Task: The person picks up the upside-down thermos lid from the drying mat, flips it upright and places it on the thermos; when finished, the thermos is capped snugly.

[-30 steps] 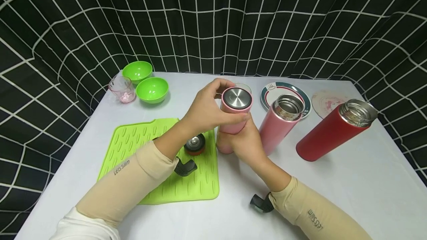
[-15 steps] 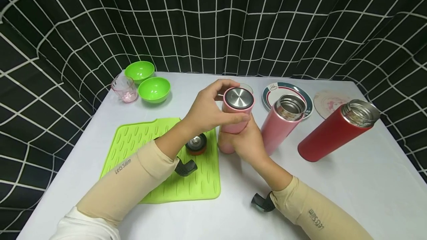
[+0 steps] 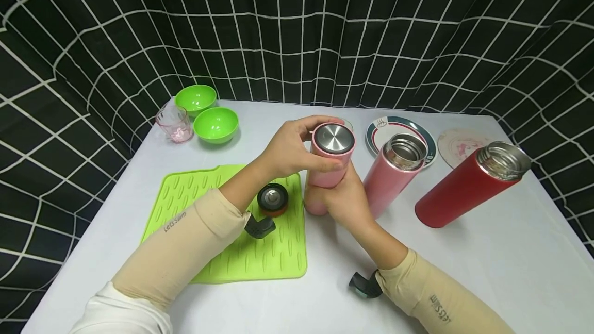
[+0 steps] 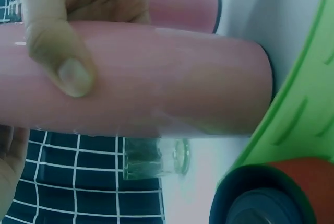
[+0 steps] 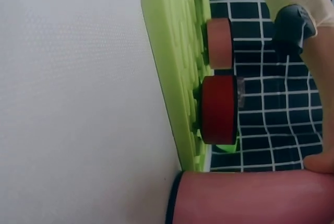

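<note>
A pink thermos bottle (image 3: 316,206) with a steel-topped pink lid (image 3: 334,138) stands upright on the white table in the head view. My left hand (image 3: 290,151) holds the lid, thumb across its near side and fingers behind. Lower down, my right hand (image 3: 345,200) grips the bottle's body; its thumb (image 4: 75,75) lies over the pink side in the left wrist view. A second pink bottle (image 3: 387,182), with an uncovered steel mouth, stands just right of that hand. On the green mat lie a red lid (image 5: 219,109) and a pink lid (image 5: 219,44).
A red bottle (image 3: 457,192) with an uncovered mouth stands at right. Behind are a rimmed plate (image 3: 377,123) and a pinkish plate (image 3: 457,146). Two green bowls (image 3: 216,125) and a pink glass (image 3: 175,125) stand back left. A clear glass (image 4: 143,158) is behind the held bottle. The green mat (image 3: 278,267) lies left.
My left hand has shifted slightly at the lid, and its wrist has uncovered more of the dark lid on the mat. The right hand keeps its grip; the whole view has drifted a little.
</note>
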The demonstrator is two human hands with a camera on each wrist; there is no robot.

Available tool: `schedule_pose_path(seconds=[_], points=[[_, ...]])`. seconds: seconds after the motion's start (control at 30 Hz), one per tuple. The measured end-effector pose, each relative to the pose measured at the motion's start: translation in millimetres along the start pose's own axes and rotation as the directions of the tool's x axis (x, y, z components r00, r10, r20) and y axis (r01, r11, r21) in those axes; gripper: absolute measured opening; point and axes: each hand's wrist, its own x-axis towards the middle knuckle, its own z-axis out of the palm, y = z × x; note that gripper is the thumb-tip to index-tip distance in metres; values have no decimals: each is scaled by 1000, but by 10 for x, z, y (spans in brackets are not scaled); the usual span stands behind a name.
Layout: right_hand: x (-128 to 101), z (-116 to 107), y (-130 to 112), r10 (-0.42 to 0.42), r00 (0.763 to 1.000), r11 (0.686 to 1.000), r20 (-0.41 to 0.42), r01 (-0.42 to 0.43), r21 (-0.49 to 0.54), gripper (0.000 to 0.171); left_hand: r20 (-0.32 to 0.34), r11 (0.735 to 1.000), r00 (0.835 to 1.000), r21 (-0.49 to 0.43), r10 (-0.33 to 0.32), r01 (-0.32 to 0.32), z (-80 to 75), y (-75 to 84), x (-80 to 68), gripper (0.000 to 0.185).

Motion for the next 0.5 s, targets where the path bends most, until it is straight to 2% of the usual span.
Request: schedule_pose_path(seconds=[0.1, 0.23, 0.33, 0.4, 0.5], points=[[-26, 22, -7, -10, 1000, 1000, 14, 10, -5, 73, 5, 1000, 1000, -18, -13, 13, -13, 24, -40, 68], [-100, 38, 8, -8, 1000, 993, 14, 10, -116, 81, 7, 999, 999, -24, -36, 36, -29, 31, -86, 69], [-192, 32, 17, -41, 999, 984, 17, 43, -175, 92, 40, 996, 997, -60, -63, 65, -24, 28, -81, 71], [-280, 11, 11, -68, 998, 980, 18, 70, -187, 99, 75, 994, 992, -45, -100, 104, -30, 36, -80, 78], [-453, -51, -11, -78, 997, 972, 28, 83, -220, 105, 105, 985, 980, 48, -170, 166, -90, 74, -123, 92]])
